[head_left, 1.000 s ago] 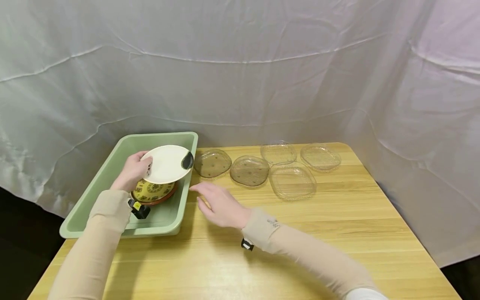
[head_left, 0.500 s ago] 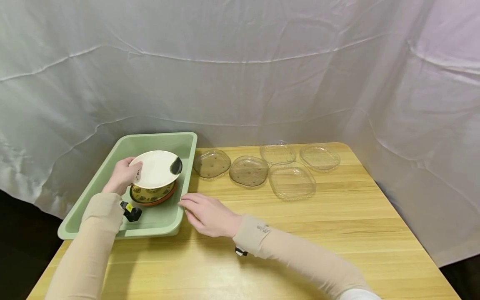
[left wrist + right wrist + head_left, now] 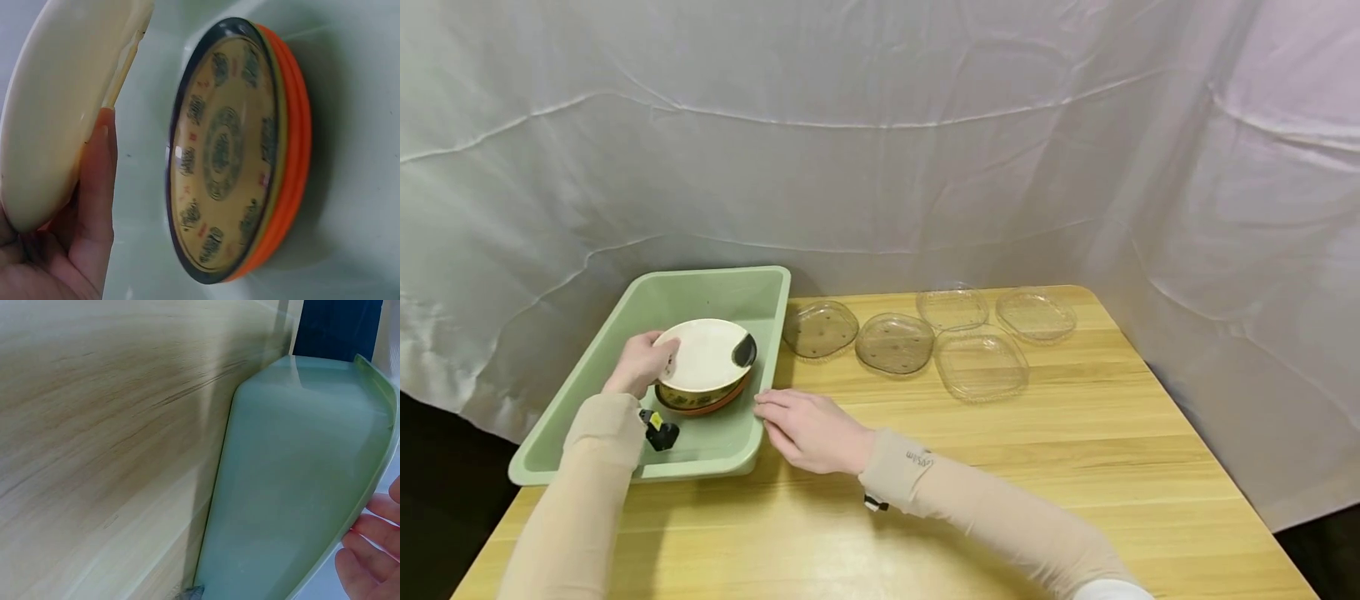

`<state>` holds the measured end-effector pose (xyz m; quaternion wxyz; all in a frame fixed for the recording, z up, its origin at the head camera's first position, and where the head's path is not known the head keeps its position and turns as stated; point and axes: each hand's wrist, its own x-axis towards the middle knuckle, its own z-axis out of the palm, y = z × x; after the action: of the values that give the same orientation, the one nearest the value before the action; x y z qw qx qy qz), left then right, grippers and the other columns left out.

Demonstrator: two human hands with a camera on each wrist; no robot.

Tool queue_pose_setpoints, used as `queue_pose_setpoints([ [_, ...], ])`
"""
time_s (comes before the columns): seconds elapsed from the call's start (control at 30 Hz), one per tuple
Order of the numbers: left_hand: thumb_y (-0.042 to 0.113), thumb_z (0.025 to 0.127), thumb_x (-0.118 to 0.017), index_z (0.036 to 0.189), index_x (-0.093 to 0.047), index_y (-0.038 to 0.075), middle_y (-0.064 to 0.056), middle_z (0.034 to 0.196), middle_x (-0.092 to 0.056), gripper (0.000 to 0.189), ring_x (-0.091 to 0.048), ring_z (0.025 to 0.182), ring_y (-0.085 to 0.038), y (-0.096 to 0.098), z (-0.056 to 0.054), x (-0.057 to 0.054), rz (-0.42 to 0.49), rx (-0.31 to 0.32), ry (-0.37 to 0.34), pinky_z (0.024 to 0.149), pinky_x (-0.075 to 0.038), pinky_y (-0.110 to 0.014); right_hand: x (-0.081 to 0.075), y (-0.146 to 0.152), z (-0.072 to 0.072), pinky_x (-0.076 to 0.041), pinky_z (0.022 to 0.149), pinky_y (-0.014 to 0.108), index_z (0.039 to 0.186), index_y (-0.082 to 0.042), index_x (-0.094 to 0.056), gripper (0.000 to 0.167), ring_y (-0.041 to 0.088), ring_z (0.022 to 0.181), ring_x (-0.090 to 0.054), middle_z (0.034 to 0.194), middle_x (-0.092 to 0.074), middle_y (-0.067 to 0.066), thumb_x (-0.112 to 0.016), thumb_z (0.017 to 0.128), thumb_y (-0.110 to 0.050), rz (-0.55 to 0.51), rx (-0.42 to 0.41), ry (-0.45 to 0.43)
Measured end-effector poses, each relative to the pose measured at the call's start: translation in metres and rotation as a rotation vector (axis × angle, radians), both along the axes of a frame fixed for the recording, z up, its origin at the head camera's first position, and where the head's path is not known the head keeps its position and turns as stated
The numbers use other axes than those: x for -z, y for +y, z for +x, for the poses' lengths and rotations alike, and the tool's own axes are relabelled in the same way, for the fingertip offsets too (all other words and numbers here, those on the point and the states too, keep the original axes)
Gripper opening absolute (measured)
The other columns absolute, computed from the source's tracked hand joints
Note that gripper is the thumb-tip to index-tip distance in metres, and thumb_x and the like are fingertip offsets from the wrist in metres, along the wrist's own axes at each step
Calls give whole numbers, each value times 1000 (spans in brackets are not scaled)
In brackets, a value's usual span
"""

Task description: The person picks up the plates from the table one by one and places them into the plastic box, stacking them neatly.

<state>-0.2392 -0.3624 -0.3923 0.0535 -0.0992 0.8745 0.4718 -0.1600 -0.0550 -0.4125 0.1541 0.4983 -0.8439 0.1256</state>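
Note:
My left hand [image 3: 642,364] grips the edge of a white plate [image 3: 703,357] with a black patch. In the left wrist view, this plate hangs apart from a yellow patterned dish [image 3: 222,156] with a dark rim. Orange dishware [image 3: 299,169] is stacked beneath the yellow dish. The stack stands inside a green tub [image 3: 711,443], partly hidden by the white plate in the head view. On the tub's near right rim rest the fingertips of my right hand [image 3: 812,432], which holds nothing else.
Two smoky clear plates [image 3: 895,343] lie just right of the tub. Beyond them are three colourless clear plates [image 3: 982,365]. All stand on a wooden table [image 3: 1075,467], with a pale curtain [image 3: 880,167] behind.
My left hand has carried the white plate left and down, closer over the stacked dishes. The right hand has moved left and now touches the tub's rim.

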Motion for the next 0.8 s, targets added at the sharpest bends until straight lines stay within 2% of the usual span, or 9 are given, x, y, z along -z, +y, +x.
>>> queue_pose_setpoints([
  [0.2, 25, 106, -37, 143, -37, -18, -1, 88, -58, 56, -58, 65, 0, -5, 2, 9, -9, -9, -22, 60, -56, -20, 2, -1, -1, -45, 115, 28, 133, -9, -64, 35, 17, 134, -59, 142, -62, 6, -49, 103, -18, 3, -3, -8],
  [0.4, 26, 107, -35, 145, -33, -20, -9, 95, -60, 59, -59, 67, 0, -8, 2, 15, -34, 17, -55, 62, -58, -21, 0, -2, 0, -42, 116, 26, 134, -10, -64, 36, 15, 135, -58, 143, -62, 4, -48, 103, -20, 33, 14, -7],
  [0.53, 26, 107, -35, 144, -33, -20, -17, 102, -60, 59, -58, 68, -1, -8, 1, 18, -74, 31, -63, 63, -57, -21, -1, -2, 1, -42, 117, 26, 135, -10, -63, 36, 15, 135, -58, 144, -61, 4, -48, 103, -20, 45, 23, -7],
  [0.7, 25, 107, -35, 145, -32, -20, -17, 101, -61, 59, -59, 67, -2, -7, -1, 20, -83, 32, -65, 62, -58, -22, 0, -1, 0, -44, 115, 28, 135, -10, -63, 36, 16, 135, -58, 144, -62, 5, -49, 103, -19, 38, 21, -5],
  [0.8, 24, 106, -36, 146, -32, -19, -21, 105, -60, 59, -58, 68, -4, -6, -1, 20, -98, 23, -66, 61, -57, -22, 1, -1, 0, -44, 115, 29, 135, -9, -63, 36, 16, 135, -58, 143, -62, 6, -49, 103, -19, 31, 18, -3],
])
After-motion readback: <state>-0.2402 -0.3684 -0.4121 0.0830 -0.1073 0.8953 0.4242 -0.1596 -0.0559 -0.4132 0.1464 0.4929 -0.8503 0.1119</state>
